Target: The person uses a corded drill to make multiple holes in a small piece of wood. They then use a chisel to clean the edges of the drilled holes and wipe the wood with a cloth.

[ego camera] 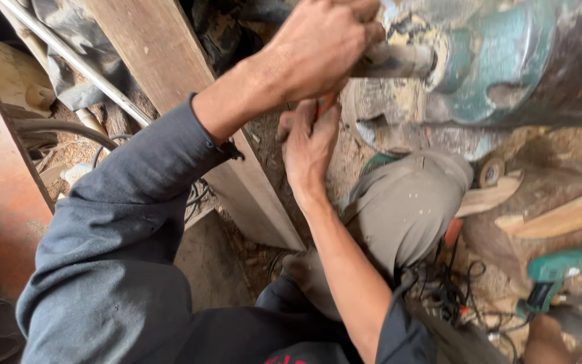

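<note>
My left hand (pixel 321 47) is closed around the grey shaft (pixel 395 61) jutting from the worn teal machine (pixel 506 61). My right hand (pixel 310 145), just below, has its grip shut on a thin orange-handled tool (pixel 326 103), its tip hidden behind the fingers. The shaft sits in the housing, so I judge the work is midway; I cannot tell what is loosened. Room is tight: a leaning wooden plank (pixel 190 101) crowds my left forearm, my knee (pixel 405 202) sits close beneath, and cables (pixel 446 290) clutter the floor.
</note>
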